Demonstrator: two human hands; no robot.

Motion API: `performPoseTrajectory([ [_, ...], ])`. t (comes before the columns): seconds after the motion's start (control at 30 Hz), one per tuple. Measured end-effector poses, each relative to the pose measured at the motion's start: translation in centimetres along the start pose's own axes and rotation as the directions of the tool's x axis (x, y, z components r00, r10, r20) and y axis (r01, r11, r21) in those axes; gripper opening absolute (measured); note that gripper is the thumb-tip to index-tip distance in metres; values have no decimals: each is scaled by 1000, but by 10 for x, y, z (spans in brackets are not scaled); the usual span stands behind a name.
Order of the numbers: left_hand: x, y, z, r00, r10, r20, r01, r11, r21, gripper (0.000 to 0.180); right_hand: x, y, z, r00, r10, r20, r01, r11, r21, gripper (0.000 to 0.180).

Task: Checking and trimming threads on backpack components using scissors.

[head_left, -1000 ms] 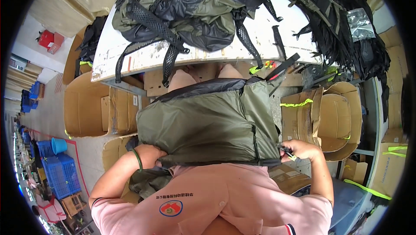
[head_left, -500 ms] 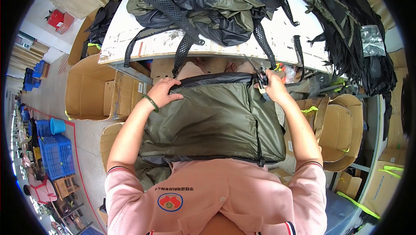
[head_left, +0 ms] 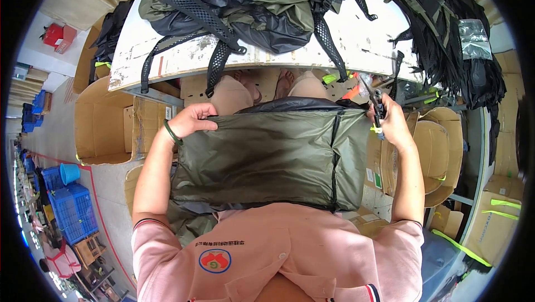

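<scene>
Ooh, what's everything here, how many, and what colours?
Fabric piece: one, olive and black, centre
Pointed tool: one, mostly dark, in right hand
Table: one, white, in front
Fabric heap: one, olive and black, on table
Hanging bundle: one, mostly black, right
Plastic bag: one, clear, on bundle
Boxes: several, brown, both sides
Crates: several, blue, left
Basin: one, blue, by crates
Left hand: one, bare, at fabric corner
Right hand: one, bare, round tool

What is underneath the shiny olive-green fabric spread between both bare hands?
Past the far edge of the olive-green fabric, shiny black fabric and the person's legs show. Anything directly beneath is covered and cannot be seen.
</scene>
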State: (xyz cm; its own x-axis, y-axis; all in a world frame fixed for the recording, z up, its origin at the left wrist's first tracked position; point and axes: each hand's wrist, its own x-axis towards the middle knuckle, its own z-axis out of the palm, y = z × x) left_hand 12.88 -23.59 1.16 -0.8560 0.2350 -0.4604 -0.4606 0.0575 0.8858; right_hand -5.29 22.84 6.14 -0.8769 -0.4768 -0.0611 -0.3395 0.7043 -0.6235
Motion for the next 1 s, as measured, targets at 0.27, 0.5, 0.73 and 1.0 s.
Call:
performPoseTrajectory([
  [0.27,62,34,37,963,253,90,-246,698,673,29,-1,29,12,994,68,85,-63,996,-56,11],
  [0.5,148,37,119,810,509,292,-561,525,640,34,-3,18,14,983,124,136,-142,982,127,9],
  [0.73,193,38,139,839,-19,544,-149,953,264,51,-22,34,7,965,140,220,-211,917,339,17],
  [1.0,162,43,149,719,5,695,25,999,-33,66,-29,11,-15,953,-147,263,213,946,-243,30],
])
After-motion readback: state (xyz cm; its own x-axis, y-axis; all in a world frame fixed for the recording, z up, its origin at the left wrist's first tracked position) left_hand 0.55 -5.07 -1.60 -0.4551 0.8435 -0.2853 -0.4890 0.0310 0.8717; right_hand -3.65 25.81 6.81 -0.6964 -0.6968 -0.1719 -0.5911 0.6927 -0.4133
